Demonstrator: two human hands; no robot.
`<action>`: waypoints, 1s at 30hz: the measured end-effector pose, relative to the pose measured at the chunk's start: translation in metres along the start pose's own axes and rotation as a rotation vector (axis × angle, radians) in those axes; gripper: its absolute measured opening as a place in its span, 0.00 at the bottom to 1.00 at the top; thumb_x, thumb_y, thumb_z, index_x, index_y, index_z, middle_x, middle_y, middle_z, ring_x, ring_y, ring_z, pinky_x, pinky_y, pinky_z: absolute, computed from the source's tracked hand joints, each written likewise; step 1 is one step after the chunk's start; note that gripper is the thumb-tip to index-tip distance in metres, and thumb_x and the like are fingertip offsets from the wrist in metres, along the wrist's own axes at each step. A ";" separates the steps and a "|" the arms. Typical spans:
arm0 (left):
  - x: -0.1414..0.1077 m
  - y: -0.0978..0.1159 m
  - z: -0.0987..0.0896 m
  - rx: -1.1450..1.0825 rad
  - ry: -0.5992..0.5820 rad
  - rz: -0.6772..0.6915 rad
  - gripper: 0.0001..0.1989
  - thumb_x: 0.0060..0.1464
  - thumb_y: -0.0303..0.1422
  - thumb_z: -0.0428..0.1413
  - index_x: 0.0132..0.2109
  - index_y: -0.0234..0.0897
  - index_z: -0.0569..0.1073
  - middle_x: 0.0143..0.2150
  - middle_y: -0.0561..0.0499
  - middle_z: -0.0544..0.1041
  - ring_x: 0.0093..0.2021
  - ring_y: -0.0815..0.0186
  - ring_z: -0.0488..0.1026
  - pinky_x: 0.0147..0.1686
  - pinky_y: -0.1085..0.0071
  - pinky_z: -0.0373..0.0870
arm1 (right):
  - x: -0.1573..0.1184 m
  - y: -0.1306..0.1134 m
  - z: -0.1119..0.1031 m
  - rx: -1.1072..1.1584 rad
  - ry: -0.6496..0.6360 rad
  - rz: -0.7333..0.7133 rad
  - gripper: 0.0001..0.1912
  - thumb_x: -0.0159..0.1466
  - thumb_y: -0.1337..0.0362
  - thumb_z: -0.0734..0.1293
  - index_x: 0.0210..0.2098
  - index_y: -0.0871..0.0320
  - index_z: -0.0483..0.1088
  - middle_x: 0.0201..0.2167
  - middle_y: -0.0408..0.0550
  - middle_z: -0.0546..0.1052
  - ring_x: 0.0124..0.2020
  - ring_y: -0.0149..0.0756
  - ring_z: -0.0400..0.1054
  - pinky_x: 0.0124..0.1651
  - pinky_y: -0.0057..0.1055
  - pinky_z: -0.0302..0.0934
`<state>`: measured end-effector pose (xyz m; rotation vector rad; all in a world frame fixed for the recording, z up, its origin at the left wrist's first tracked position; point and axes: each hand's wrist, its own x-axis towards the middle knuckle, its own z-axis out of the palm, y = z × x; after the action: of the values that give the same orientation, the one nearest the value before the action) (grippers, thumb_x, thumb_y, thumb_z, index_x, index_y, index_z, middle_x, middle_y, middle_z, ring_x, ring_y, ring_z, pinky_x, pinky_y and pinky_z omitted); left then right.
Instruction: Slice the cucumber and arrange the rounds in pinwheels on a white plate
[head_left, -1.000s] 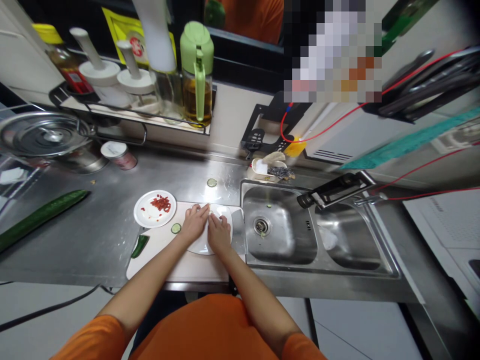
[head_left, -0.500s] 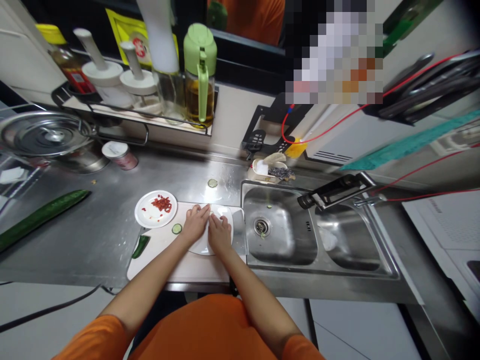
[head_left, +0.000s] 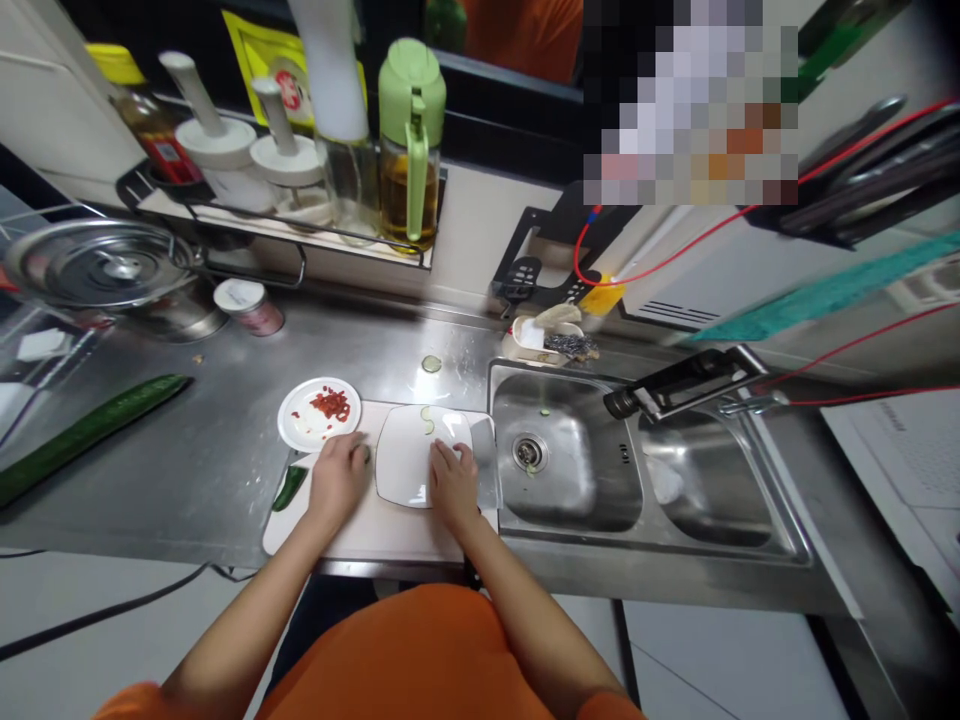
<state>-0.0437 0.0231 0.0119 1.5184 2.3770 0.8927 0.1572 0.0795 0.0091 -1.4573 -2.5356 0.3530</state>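
Observation:
My left hand (head_left: 339,482) is over the left part of a white cutting board (head_left: 352,545), its fingers closed around a cucumber slice (head_left: 367,454) whose green edge shows by the fingertips. Resting on the right side of a white squarish plate (head_left: 399,470) is my right hand (head_left: 454,490), fingers stretched out and holding nothing visible. Thin cucumber pieces (head_left: 427,420) lie in a curve near the plate's far edge. At the board's left edge sits a cucumber end piece (head_left: 289,488). Behind my left hand, a round white plate (head_left: 295,428) carries chopped red pepper (head_left: 330,405).
A knife blade (head_left: 486,460) lies right of the squarish plate, beside the double sink (head_left: 574,515). One cucumber slice (head_left: 431,364) is on the steel counter (head_left: 217,450). A whole cucumber (head_left: 97,432) and a lidded pot (head_left: 112,270) stand left; seasoning jars and an oil bottle (head_left: 409,190) line the rack.
My left hand has left the squarish plate and moved left to the cucumber slice on the board. My right hand has shifted slightly, and the cucumber pieces on the plate are now uncovered.

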 end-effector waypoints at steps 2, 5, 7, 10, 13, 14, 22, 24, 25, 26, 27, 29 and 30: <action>-0.012 -0.011 -0.009 0.032 -0.020 -0.089 0.14 0.53 0.34 0.49 0.43 0.34 0.74 0.38 0.45 0.75 0.37 0.61 0.71 0.42 0.66 0.67 | -0.006 0.001 0.000 0.010 0.006 -0.010 0.19 0.65 0.69 0.56 0.53 0.57 0.67 0.54 0.52 0.68 0.53 0.47 0.51 0.48 0.42 0.53; -0.021 -0.018 -0.011 0.052 -0.075 -0.150 0.15 0.52 0.36 0.50 0.43 0.34 0.74 0.36 0.46 0.76 0.35 0.61 0.71 0.41 0.67 0.67 | -0.011 0.000 0.000 0.017 -0.001 -0.023 0.18 0.65 0.69 0.57 0.52 0.57 0.68 0.53 0.52 0.68 0.53 0.47 0.51 0.50 0.42 0.53; -0.021 -0.019 -0.009 0.064 -0.098 -0.167 0.16 0.52 0.37 0.50 0.44 0.34 0.74 0.37 0.45 0.76 0.37 0.61 0.71 0.42 0.67 0.66 | -0.012 -0.003 -0.001 0.017 -0.011 -0.027 0.18 0.64 0.70 0.58 0.52 0.57 0.68 0.53 0.52 0.69 0.54 0.47 0.51 0.50 0.42 0.52; -0.018 -0.018 -0.005 0.064 -0.125 -0.187 0.16 0.53 0.37 0.49 0.44 0.36 0.75 0.39 0.45 0.77 0.40 0.61 0.71 0.43 0.68 0.65 | -0.013 -0.006 -0.003 0.008 -0.036 -0.018 0.18 0.65 0.70 0.57 0.52 0.57 0.68 0.53 0.53 0.69 0.54 0.47 0.51 0.50 0.43 0.52; -0.016 -0.015 -0.006 0.034 -0.146 -0.228 0.15 0.52 0.37 0.49 0.42 0.37 0.76 0.38 0.47 0.78 0.38 0.61 0.72 0.41 0.69 0.65 | -0.012 -0.009 -0.003 -0.001 -0.060 -0.017 0.17 0.65 0.69 0.57 0.52 0.56 0.68 0.53 0.52 0.68 0.54 0.47 0.51 0.50 0.42 0.53; -0.015 -0.014 -0.006 0.024 -0.149 -0.251 0.15 0.52 0.37 0.49 0.41 0.37 0.76 0.36 0.47 0.78 0.37 0.62 0.72 0.39 0.69 0.65 | -0.012 -0.010 -0.003 -0.005 -0.064 -0.019 0.17 0.65 0.69 0.58 0.52 0.56 0.68 0.53 0.52 0.68 0.54 0.47 0.51 0.50 0.42 0.53; -0.013 -0.008 -0.009 -0.085 -0.123 -0.408 0.13 0.49 0.39 0.52 0.37 0.37 0.74 0.31 0.50 0.77 0.31 0.64 0.72 0.36 0.71 0.65 | -0.010 -0.017 0.000 -0.008 -0.084 -0.042 0.17 0.66 0.67 0.58 0.53 0.56 0.66 0.54 0.52 0.67 0.54 0.47 0.51 0.49 0.43 0.52; -0.012 -0.009 -0.009 -0.128 -0.122 -0.453 0.12 0.48 0.40 0.52 0.36 0.37 0.74 0.31 0.50 0.78 0.31 0.64 0.73 0.35 0.71 0.65 | -0.009 -0.020 0.000 0.005 -0.091 -0.042 0.17 0.66 0.67 0.58 0.53 0.56 0.66 0.53 0.52 0.68 0.54 0.47 0.51 0.49 0.42 0.53; -0.012 -0.009 -0.010 -0.146 -0.122 -0.471 0.12 0.48 0.40 0.53 0.36 0.37 0.74 0.31 0.51 0.78 0.32 0.64 0.73 0.35 0.71 0.65 | -0.008 -0.021 0.000 0.011 -0.094 -0.043 0.17 0.66 0.67 0.58 0.53 0.57 0.66 0.53 0.52 0.68 0.54 0.47 0.51 0.49 0.42 0.53; -0.011 -0.010 -0.010 -0.159 -0.120 -0.482 0.13 0.48 0.40 0.53 0.36 0.37 0.74 0.31 0.51 0.78 0.32 0.64 0.73 0.36 0.71 0.65 | -0.007 -0.023 0.000 0.015 -0.097 -0.045 0.17 0.66 0.67 0.58 0.53 0.57 0.66 0.53 0.52 0.68 0.54 0.47 0.51 0.49 0.42 0.53; -0.011 -0.010 -0.010 -0.168 -0.118 -0.487 0.13 0.47 0.40 0.53 0.37 0.37 0.75 0.31 0.51 0.78 0.32 0.64 0.74 0.37 0.71 0.65 | -0.006 -0.024 0.000 0.017 -0.100 -0.048 0.17 0.66 0.67 0.58 0.52 0.56 0.66 0.53 0.52 0.68 0.54 0.47 0.51 0.49 0.42 0.53; -0.010 -0.011 -0.010 -0.168 -0.116 -0.486 0.14 0.47 0.40 0.54 0.38 0.37 0.75 0.31 0.51 0.78 0.33 0.64 0.74 0.38 0.71 0.66 | -0.004 -0.026 0.001 0.017 -0.106 -0.054 0.17 0.66 0.67 0.58 0.52 0.56 0.66 0.53 0.52 0.68 0.54 0.47 0.51 0.49 0.43 0.53; -0.010 -0.011 -0.010 -0.159 -0.115 -0.481 0.14 0.48 0.40 0.54 0.38 0.38 0.75 0.30 0.51 0.78 0.33 0.64 0.74 0.38 0.71 0.66 | -0.004 -0.027 0.001 0.015 -0.109 -0.057 0.17 0.66 0.67 0.58 0.52 0.56 0.66 0.52 0.53 0.68 0.54 0.47 0.51 0.49 0.42 0.53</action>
<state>-0.0523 0.0067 0.0122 0.8554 2.3631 0.8261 0.1371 0.0630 0.0163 -1.3937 -2.6470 0.4527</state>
